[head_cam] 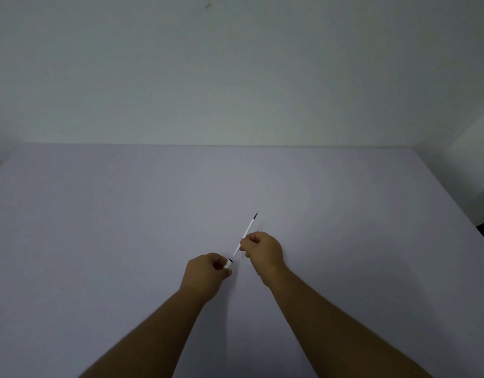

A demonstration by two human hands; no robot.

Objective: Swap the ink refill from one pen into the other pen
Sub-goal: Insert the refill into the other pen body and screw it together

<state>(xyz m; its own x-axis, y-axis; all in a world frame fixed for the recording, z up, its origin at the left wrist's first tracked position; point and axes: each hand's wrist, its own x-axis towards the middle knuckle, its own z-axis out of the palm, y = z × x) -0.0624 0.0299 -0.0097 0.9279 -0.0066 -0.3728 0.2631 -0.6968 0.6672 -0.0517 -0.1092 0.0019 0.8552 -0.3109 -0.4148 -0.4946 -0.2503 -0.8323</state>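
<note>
Your right hand (264, 251) pinches the refill (247, 232); your left hand (205, 274) grips the pen barrel (228, 263). Refill's tail sits at the barrel mouth, so line it up straight.

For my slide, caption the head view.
Right hand holds ink refill beside pen barrel in left hand.

One wide head-worn view looks forward and down from the near edge of the bench (99, 214), fairly close above it. The bare wall (235, 77) fills the far half; both forearms reach in from the near edge.
</note>
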